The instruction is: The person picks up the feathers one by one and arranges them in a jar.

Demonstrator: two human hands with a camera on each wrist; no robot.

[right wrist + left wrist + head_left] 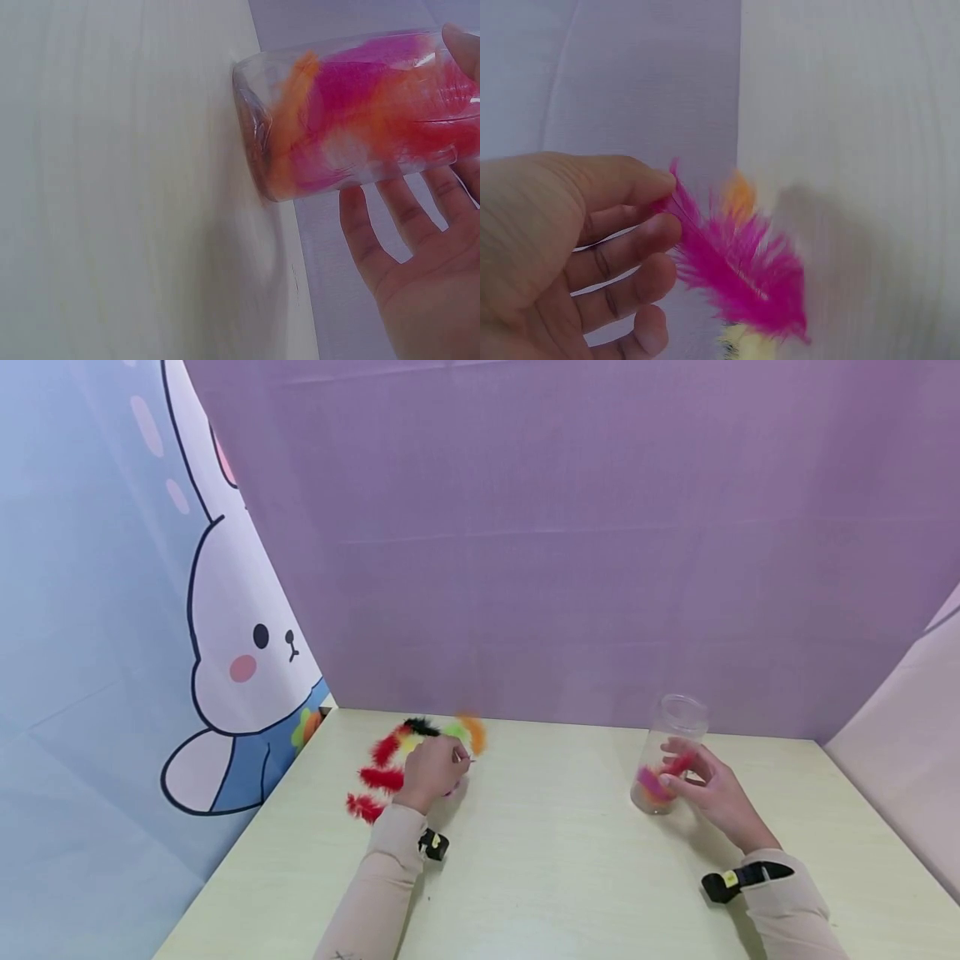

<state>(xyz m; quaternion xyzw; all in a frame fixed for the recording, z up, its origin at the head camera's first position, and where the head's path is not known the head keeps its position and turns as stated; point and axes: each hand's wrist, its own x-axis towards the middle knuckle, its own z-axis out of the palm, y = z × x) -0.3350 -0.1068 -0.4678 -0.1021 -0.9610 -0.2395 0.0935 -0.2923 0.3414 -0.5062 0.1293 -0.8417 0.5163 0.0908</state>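
My left hand point(433, 772) pinches a magenta feather point(739, 274) between thumb and index finger, its other fingers loosely bent. In the head view that feather is almost wholly hidden behind the hand. Beside the hand lie several loose feathers: red ones point(381, 778), a black one point(422, 727), an orange one point(474, 733), plus bits of yellow and green. At the right, my right hand point(718, 797) holds a clear jar point(681, 717), thumb on one side and fingers on the other. Inside the jar are magenta, orange and red feathers point(352, 105). The jar leans slightly, its mouth uncovered.
Both hands work over a pale wood-grain table point(540, 860). A purple cloth point(525, 543) hangs along its back edge. On the left is a blue cloth point(82, 652) with a cartoon rabbit, and a pale cloth point(911, 718) hangs at the right.
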